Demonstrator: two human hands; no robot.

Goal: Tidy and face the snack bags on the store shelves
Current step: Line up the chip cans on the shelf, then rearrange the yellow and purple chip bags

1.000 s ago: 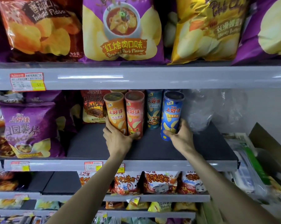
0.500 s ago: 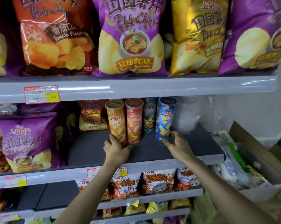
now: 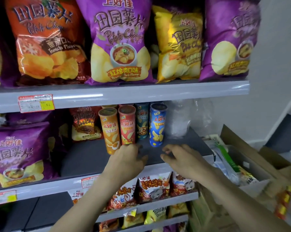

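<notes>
Four upright snack cans stand on the dark middle shelf [image 3: 91, 156]: orange [image 3: 108, 129], red [image 3: 127, 124], teal [image 3: 142, 123] behind, and blue [image 3: 157, 126]. My left hand [image 3: 128, 159] hovers at the base of the orange and red cans, fingers loosely curled, holding nothing. To the right, my right hand [image 3: 180, 158] is over the bare shelf just in front of the blue can, apart from it and empty. Large chip bags face forward on the top shelf: tomato [image 3: 46, 41], purple [image 3: 121, 42], yellow [image 3: 178, 46], purple [image 3: 230, 39].
A purple chip bag [image 3: 15, 153] and a dark red bag [image 3: 84, 123] sit on the middle shelf at left. Clear plastic wrap [image 3: 180, 121] lies behind the blue can. Small snack bags [image 3: 151, 186] fill the lower shelf. An open cardboard box [image 3: 258, 158] of goods stands at right.
Both hands have let go of the cans and drawn back toward the shelf front. The view has tilted up and backed off, showing more of the top shelf.
</notes>
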